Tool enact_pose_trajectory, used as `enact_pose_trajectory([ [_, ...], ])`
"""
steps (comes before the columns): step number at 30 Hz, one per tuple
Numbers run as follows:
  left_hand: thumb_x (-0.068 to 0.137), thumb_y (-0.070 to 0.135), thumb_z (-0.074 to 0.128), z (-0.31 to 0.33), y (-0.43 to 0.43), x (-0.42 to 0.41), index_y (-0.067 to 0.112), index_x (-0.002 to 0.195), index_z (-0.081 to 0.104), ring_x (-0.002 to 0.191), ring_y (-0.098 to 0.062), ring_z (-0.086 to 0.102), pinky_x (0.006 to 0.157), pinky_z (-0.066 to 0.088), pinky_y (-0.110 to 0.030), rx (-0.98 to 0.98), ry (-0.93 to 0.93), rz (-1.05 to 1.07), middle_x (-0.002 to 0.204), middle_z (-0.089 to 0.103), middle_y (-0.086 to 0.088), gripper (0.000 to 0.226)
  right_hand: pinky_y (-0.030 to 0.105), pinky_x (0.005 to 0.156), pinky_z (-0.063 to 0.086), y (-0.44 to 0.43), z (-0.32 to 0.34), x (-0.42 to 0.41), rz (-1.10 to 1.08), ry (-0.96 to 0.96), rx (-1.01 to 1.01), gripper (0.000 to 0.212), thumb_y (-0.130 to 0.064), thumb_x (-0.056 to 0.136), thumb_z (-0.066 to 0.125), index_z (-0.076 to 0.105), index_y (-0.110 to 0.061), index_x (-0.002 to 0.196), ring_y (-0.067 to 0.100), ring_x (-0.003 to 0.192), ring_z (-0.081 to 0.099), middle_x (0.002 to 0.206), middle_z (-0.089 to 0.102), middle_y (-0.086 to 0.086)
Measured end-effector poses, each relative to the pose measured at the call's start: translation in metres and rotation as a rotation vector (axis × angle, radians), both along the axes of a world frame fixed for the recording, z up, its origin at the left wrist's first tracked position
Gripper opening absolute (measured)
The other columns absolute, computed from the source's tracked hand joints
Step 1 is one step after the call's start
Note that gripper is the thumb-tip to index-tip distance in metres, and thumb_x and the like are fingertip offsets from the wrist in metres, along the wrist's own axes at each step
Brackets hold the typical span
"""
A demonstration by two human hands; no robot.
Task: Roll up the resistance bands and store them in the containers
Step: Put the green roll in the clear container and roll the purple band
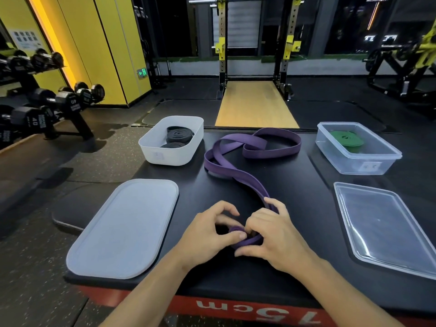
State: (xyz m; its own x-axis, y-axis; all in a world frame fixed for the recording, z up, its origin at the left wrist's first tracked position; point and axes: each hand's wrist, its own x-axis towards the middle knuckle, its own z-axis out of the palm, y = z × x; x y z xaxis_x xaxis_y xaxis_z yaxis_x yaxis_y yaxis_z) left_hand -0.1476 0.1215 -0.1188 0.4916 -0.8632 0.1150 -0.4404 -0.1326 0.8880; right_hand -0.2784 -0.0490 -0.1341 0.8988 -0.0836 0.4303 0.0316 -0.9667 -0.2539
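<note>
At the near edge of the black platform (pixel 306 208), one end of a purple band (pixel 250 181) is pinched by both hands. The left hand (pixel 207 234) is curled around a small, tight coil (pixel 236 229) formed at the band's end, with the thumb tip pressed against it. The right hand (pixel 276 234) is clamped over the flat strap just beside the coil, the fingers bent across it and the thumb set against its near side. The band is seen as a wide, flat, matte strap of deep violet, its two layers laid one on the other where they leave the right hand. From there it is trailed toward the middle of the platform, where it is twisted and crossed over itself, and a large open loop is spread toward the platform's far edge. At the far-left corner of the platform a white container (pixel 169 154) is set, in which black bands (pixel 179 135) are held, rolled into flat spirals. At the far-right corner a clear container (pixel 354 164) is placed, and a rolled green band (pixel 346 139) is seen inside it. A white lid (pixel 125 227) is laid flat on the near-left part of the platform, slightly overhanging its edge, and a clear lid (pixel 382 225) is laid on the near-right part.
</note>
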Motion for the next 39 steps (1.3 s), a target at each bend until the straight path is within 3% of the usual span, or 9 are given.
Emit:
enact_pose_trajectory([
  [3,0.088,0.025,0.083,0.001,0.000,0.004,0.029,0.115,0.055,0.093,-0.019,0.073,0.097,0.053,-0.042,0.011,0.076,-0.052,0.100,0.080,0.006,0.039,0.031,0.124,0.007,-0.004,0.003,-0.004,0.044,0.075,0.106,0.037,-0.070,0.080,0.069,0.055,-0.036,0.086,0.001,0.089,0.054,0.080,0.053,-0.016],
  [7,0.083,0.026,0.087,0.004,-0.001,0.007,0.031,0.106,0.057,0.085,-0.012,0.066,0.084,0.052,-0.026,0.009,0.099,-0.029,0.104,0.071,0.012,0.038,0.028,0.125,0.000,-0.019,0.017,-0.007,0.134,0.213,0.233,0.025,-0.050,0.084,0.077,0.063,-0.041,0.103,0.000,0.113,0.056,0.102,0.063,-0.022],
  [11,0.080,0.024,0.090,0.001,-0.002,0.008,0.019,0.097,0.060,0.081,-0.010,0.064,0.084,0.054,-0.032,-0.001,0.103,-0.005,0.088,0.071,0.006,0.035,0.028,0.125,0.003,-0.026,0.026,-0.004,0.168,0.305,0.277,0.022,-0.036,0.088,0.078,0.067,-0.042,0.106,-0.002,0.114,0.058,0.108,0.065,-0.028],
  [17,0.078,0.027,0.091,-0.003,-0.002,0.008,0.024,0.097,0.055,0.082,-0.014,0.067,0.087,0.056,-0.038,-0.030,0.117,-0.004,0.092,0.073,0.002,0.041,0.026,0.125,0.005,-0.021,0.029,-0.003,0.106,0.269,0.242,0.061,-0.044,0.083,0.081,0.052,-0.049,0.136,-0.009,0.123,0.052,0.121,0.062,-0.031],
  [20,0.074,0.034,0.090,-0.003,-0.001,0.008,0.028,0.098,0.045,0.080,-0.013,0.064,0.083,0.054,-0.037,-0.028,0.125,-0.004,0.093,0.063,0.010,0.052,0.028,0.127,0.004,-0.018,0.027,-0.002,0.153,0.292,0.149,0.063,-0.039,0.090,0.076,0.048,-0.042,0.147,-0.012,0.120,0.051,0.114,0.061,-0.031],
  [26,0.080,0.028,0.089,0.002,-0.001,0.008,0.045,0.133,0.041,0.087,-0.011,0.068,0.091,0.055,-0.033,0.013,0.118,-0.044,0.134,0.054,0.019,0.073,0.033,0.126,-0.005,-0.016,0.044,0.006,0.231,0.461,0.067,0.056,-0.032,0.096,0.068,0.047,-0.048,0.145,-0.005,0.117,0.047,0.108,0.049,-0.022],
  [31,0.084,0.024,0.087,0.005,0.000,0.010,0.060,0.156,0.013,0.094,-0.010,0.071,0.104,0.052,-0.031,0.048,0.116,-0.091,0.155,0.037,0.028,0.110,0.035,0.126,-0.007,-0.017,0.055,0.015,0.247,0.569,0.066,0.053,-0.033,0.096,0.070,0.050,-0.048,0.143,-0.007,0.119,0.045,0.106,0.049,-0.023],
  [36,0.092,0.023,0.079,0.000,0.000,0.004,0.047,0.153,0.036,0.109,-0.014,0.071,0.102,0.051,-0.033,-0.011,0.071,-0.076,0.139,0.058,0.021,0.078,0.033,0.126,-0.007,-0.021,0.048,0.014,0.208,0.472,0.131,0.043,-0.046,0.087,0.076,0.060,-0.045,0.126,-0.011,0.117,0.047,0.105,0.057,-0.020],
  [39,0.093,0.021,0.077,-0.004,-0.002,0.005,0.035,0.129,0.059,0.105,-0.014,0.072,0.096,0.050,-0.031,-0.046,0.069,-0.034,0.115,0.070,0.009,0.042,0.034,0.127,0.002,-0.018,0.038,0.010,0.155,0.361,0.195,0.039,-0.058,0.078,0.080,0.062,-0.040,0.107,-0.002,0.103,0.056,0.093,0.056,-0.017],
])
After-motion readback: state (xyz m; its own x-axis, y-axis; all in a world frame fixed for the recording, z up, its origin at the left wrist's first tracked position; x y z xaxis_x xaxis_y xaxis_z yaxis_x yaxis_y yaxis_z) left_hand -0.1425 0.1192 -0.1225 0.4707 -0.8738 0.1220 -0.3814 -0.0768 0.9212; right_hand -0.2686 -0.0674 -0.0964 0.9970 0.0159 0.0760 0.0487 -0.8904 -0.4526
